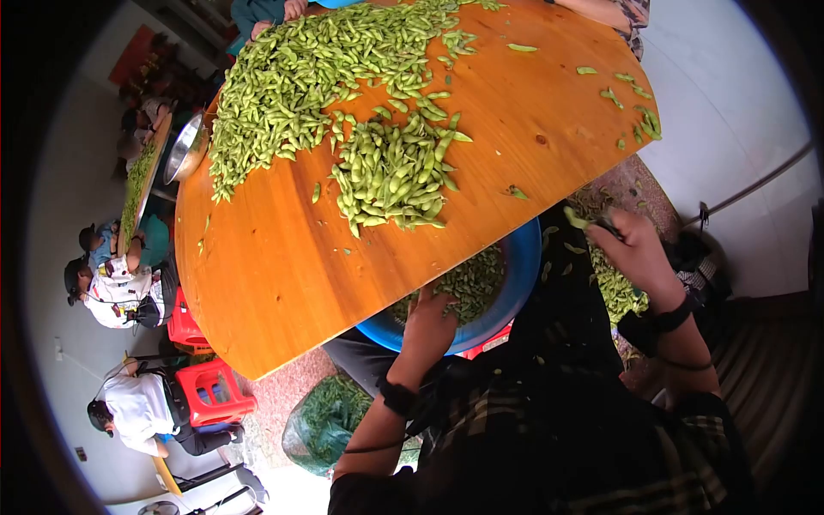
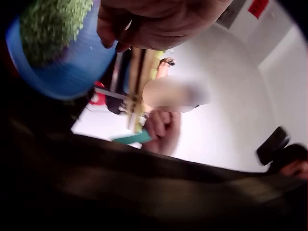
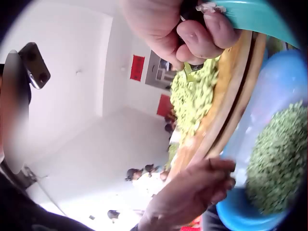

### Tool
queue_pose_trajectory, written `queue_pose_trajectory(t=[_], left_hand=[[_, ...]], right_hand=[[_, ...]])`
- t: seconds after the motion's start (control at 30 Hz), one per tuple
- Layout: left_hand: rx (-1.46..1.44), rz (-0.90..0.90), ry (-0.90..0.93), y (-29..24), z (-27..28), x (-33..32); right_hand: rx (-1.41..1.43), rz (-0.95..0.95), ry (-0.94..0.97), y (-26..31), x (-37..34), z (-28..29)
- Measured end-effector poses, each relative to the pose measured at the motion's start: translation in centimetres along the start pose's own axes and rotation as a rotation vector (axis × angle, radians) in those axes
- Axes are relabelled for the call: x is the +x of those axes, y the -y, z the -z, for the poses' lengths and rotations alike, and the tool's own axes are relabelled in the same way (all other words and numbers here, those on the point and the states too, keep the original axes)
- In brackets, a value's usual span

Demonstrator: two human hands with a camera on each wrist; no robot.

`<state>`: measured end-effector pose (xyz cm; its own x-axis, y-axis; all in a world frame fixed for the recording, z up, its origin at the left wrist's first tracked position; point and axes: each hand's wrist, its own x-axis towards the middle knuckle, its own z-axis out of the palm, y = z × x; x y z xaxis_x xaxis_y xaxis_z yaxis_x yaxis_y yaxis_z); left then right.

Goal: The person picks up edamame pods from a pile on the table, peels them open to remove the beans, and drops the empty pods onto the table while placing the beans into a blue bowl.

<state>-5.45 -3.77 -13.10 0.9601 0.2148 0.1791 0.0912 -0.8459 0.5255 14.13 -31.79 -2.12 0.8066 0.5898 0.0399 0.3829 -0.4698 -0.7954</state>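
Over the blue basin, my left hand hangs with loosely bent fingers close to the small green pieces inside it. No held thing shows between those fingers in the left wrist view. Off to the right, beside the table edge, my right hand grips a small dark tool, mostly hidden by the fingers. A green bean pod sticks out at its fingertips. Beside that hand runs a teal strip.
A wooden table carries a big heap of bean pods and a smaller pile near me. A metal bowl sits by its left edge. Below are a green bag and red stools. Other people sit around.
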Motion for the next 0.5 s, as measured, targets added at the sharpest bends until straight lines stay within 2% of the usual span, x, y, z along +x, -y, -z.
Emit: queue_pose_trajectory(t=[0.03, 0.1, 0.13, 0.17, 0.23, 0.27, 0.3, 0.37, 0.43, 0.5], left_hand=[[0.0, -0.002, 0.002, 0.1, -0.8, 0.4], [-0.117, 0.304, 0.302, 0.2, -2.9, 1.4], [-0.116, 0.304, 0.306, 0.5, -4.2, 2.1], [-0.095, 0.3, 0.36, 1.0, -5.7, 2.9], [-0.065, 0.296, 0.424, 2.2, -8.5, 3.8], [-0.056, 0.208, 0.454, 2.9, -9.9, 4.2], [-0.047, 0.119, 0.483, 3.4, -11.2, 4.4], [-0.006, 0.103, 0.55, 3.3, -12.4, 4.9], [0.034, 0.084, 0.615, 2.8, -13.0, 5.3], [0.007, 0.159, 0.593, 1.8, -12.9, 5.4]], right_hand=[[-0.185, 0.053, -0.058, -3.0, -0.6, 0.8], [-0.273, -0.019, -0.107, -7.1, -2.9, 1.6], [-0.357, -0.087, -0.153, -8.7, -4.1, 1.6], [-0.351, -0.093, -0.149, -10.1, -5.1, 1.3], [-0.253, -0.066, -0.259, -12.7, -7.0, 0.6], [-0.268, -0.219, -0.135, -12.9, -7.7, 0.9], [-0.199, -0.265, -0.095, -12.8, -8.3, 0.7], [-0.091, -0.217, -0.109, -13.1, -9.1, -0.3], [-0.026, -0.322, -0.068, -12.4, -9.8, -0.5], [0.024, -0.228, -0.11, -13.3, -10.5, -1.5]])
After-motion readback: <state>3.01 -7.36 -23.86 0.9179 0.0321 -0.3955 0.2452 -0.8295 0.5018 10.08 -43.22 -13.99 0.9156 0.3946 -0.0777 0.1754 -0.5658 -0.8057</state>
